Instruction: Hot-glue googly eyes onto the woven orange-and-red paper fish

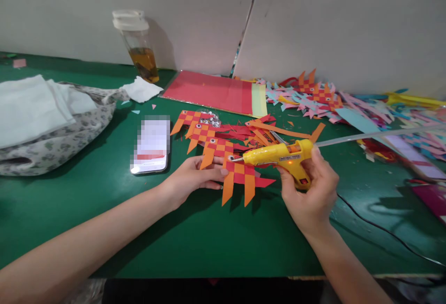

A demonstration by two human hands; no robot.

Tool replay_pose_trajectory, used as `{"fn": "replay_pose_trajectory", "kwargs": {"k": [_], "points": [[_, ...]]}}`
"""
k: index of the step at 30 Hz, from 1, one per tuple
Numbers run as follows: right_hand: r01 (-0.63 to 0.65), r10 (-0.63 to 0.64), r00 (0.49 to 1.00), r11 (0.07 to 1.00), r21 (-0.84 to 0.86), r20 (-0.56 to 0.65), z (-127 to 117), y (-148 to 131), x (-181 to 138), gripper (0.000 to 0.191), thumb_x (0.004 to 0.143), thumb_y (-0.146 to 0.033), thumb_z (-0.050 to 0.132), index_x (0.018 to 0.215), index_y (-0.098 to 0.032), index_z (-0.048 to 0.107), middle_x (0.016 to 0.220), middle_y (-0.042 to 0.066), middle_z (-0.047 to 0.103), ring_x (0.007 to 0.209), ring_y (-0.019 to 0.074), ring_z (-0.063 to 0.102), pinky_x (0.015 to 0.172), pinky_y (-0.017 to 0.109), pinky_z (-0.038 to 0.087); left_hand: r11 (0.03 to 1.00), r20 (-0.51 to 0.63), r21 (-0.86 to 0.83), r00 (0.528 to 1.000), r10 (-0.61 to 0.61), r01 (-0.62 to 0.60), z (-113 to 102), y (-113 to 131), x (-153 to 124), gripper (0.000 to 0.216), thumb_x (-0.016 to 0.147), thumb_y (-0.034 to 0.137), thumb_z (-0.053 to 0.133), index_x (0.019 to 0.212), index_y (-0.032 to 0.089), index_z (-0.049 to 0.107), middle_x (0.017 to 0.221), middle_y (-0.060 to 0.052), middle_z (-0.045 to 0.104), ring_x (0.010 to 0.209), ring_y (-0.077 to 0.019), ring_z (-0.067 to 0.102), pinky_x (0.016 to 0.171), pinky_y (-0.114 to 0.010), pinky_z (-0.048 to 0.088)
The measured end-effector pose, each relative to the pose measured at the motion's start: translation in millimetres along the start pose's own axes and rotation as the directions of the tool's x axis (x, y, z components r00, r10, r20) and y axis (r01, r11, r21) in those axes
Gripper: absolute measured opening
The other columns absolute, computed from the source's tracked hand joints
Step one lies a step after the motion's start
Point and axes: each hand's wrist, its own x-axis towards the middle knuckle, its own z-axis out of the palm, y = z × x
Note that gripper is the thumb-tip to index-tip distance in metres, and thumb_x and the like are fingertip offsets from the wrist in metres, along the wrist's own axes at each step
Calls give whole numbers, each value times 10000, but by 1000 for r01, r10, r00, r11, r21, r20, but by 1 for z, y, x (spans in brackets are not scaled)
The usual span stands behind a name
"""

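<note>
My right hand (313, 188) is wrapped round a yellow hot glue gun (278, 154), with a long clear glue stick (369, 135) sticking out of its back. The gun's metal nozzle meets the round eye of a woven red and orange paper fish (240, 169). My left hand (198, 176) pinches that fish at its left side, the thumb on top and some fingers hidden beneath. More woven paper fish (204, 134) with eyes on them lie in a row just behind. A small clear bag of googly eyes (210, 119) rests near them.
A phone (150, 146) lies left of the fish. Behind are a tea bottle (139, 48) and a pack of coloured paper (212, 93). Paper scraps (299, 97) pile up at the back right. A patterned cloth bag (87, 132) sits at left, and a black cord (383, 232) crosses the right.
</note>
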Motion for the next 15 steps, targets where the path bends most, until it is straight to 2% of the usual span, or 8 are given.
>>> {"fn": "replay_pose_trajectory", "kwargs": {"k": [6, 15], "points": [[-2, 2, 1000, 1000, -3, 6, 0, 1, -1, 770, 704, -230, 715, 1360, -220, 311, 1282, 150, 524, 1075, 282, 601, 848, 480, 547, 1000, -11, -22, 1000, -6, 6, 2, 2, -2, 315, 624, 186, 794, 891, 139, 633, 740, -1, 649, 702, -123, 637, 673, -247, 529], [10, -10, 1000, 1000, -18, -16, -1, 2, 0, 811, 667, -197, 740, 1359, -228, 318, 1286, 148, 520, 1083, 296, 595, 841, 491, 548, 1000, -14, -22, 1000, -7, 7, 2, 2, -1, 331, 624, 194, 793, 909, 135, 637, 756, -6, 650, 719, -127, 635, 693, -263, 524]]}}
